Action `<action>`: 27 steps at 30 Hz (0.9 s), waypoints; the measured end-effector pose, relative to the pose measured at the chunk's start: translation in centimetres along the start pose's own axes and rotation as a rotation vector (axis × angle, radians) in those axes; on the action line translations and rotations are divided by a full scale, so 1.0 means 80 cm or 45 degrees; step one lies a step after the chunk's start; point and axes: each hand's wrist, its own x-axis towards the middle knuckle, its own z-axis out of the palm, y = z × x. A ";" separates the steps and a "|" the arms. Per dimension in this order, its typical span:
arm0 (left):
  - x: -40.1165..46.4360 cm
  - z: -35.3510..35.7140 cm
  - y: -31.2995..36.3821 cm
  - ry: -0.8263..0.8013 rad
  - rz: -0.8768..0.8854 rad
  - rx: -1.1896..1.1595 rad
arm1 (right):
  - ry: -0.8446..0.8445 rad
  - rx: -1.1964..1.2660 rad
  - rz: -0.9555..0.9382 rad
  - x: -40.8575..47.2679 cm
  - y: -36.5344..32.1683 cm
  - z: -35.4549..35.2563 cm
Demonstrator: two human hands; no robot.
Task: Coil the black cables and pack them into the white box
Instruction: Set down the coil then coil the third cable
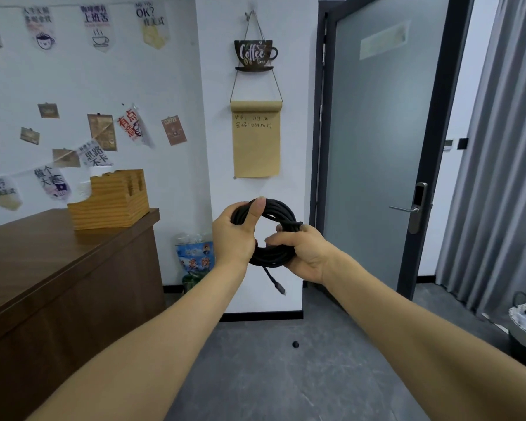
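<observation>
Two bare forearms are reaching forward from the bottom of the view, meeting at chest height in front of a white wall. The left hand [236, 235] is clamping one side of a coiled black cable [274, 232], its thumb pressing over the top of the loops, seemingly to keep the turns from springing apart. The right hand [304, 253] is gripping the opposite lower side, fingers wrapped tightly around the bundle and hooking through the ring, likely steadying the coil. A short tail is hanging free beneath the coil, ending in a small connector plug [281, 290], so the winding looks almost finished.

The white box is not appearing anywhere in view, so packing is still waiting.

To the left, a dark wooden counter [58, 262] is carrying a light wooden organiser [110, 202]. Straight ahead, a brown paper roll [255, 147] is hanging under a coffee-cup sign. Further right, a frosted glass door [377, 147] is standing beside grey curtains [504, 147].
</observation>
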 end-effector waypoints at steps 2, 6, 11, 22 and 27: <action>0.001 0.000 0.000 -0.002 0.094 0.061 | 0.075 -0.153 0.035 0.001 -0.005 0.003; 0.005 -0.004 -0.001 -0.012 0.270 0.201 | 0.228 -0.426 0.405 -0.002 -0.014 0.004; 0.004 -0.010 -0.009 0.029 0.350 0.250 | 0.143 -0.766 0.663 -0.009 -0.029 0.007; 0.019 -0.027 -0.006 0.332 0.188 0.119 | 0.109 -0.095 0.250 -0.006 -0.012 0.036; 0.026 -0.036 -0.001 0.383 0.063 0.017 | 0.101 -0.222 0.234 -0.007 -0.019 0.023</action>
